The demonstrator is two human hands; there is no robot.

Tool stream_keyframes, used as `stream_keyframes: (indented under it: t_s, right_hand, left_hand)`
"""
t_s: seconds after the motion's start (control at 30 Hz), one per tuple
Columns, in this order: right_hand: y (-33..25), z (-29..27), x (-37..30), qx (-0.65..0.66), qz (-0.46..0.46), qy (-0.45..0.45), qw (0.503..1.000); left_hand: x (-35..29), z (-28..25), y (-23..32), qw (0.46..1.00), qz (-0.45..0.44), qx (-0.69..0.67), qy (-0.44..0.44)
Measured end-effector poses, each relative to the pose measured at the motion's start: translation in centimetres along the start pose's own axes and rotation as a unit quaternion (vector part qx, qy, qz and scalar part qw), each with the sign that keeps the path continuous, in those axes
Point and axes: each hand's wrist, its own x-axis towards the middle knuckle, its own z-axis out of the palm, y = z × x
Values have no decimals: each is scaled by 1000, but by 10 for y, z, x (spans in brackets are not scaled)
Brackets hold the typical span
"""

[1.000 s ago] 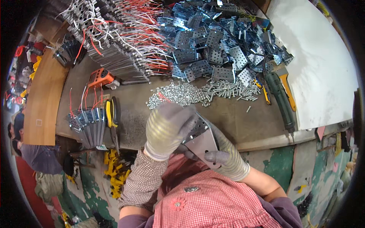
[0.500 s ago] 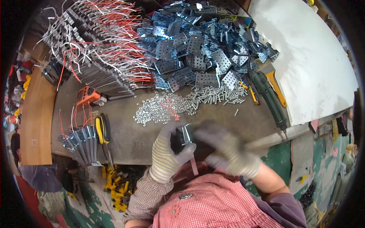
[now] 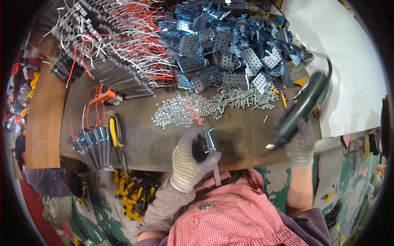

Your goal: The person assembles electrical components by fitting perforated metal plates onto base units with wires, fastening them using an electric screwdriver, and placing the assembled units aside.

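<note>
Above the apron, by the table's front edge, my left hand [image 3: 188, 162] in a striped glove is closed on a shiny metal bracket [image 3: 210, 141]. A flat grey strip [image 3: 217, 175] runs down below the bracket, and red wires [image 3: 193, 111] stick out beyond it over the nuts. Most of the part inside my fingers is hidden. To the right, my right hand [image 3: 302, 146], also gloved, is wrapped round a dark green electric screwdriver [image 3: 303, 108]. The tool is tilted, its front end low and to the left, apart from the bracket; motion smears it.
Small nuts [image 3: 176, 112] and screws [image 3: 246, 98] lie heaped mid-table. Perforated metal brackets [image 3: 223, 43] and wired strips [image 3: 115, 53] are piled behind. Pliers [image 3: 117, 131], finished-looking strip assemblies [image 3: 94, 143] and an orange tool [image 3: 101, 94] lie left. A white board [image 3: 336, 53] covers the right.
My right hand has left the bracket, moved right, and picked the electric screwdriver up off the table. My left hand still holds the bracket; the whole view has shifted slightly.
</note>
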Motion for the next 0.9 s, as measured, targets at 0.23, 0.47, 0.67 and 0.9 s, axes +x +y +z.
stream_keyframes:
  t_s: [0.23,0.47,0.67,0.9]
  right_hand:
    - [68,40,-1,340,36,5,940]
    - [73,42,-1,363,18,43,931]
    - [74,40,0,369,20,39,929]
    - [76,45,-3,372,29,28,928]
  left_hand:
    - [1,-1,-3,999,21,28,1]
    - [-1,-2,-11,1000,12,11,-4]
    - [1,1,-6,997,41,56,15]
    - [-1,1,-6,996,40,72,31]
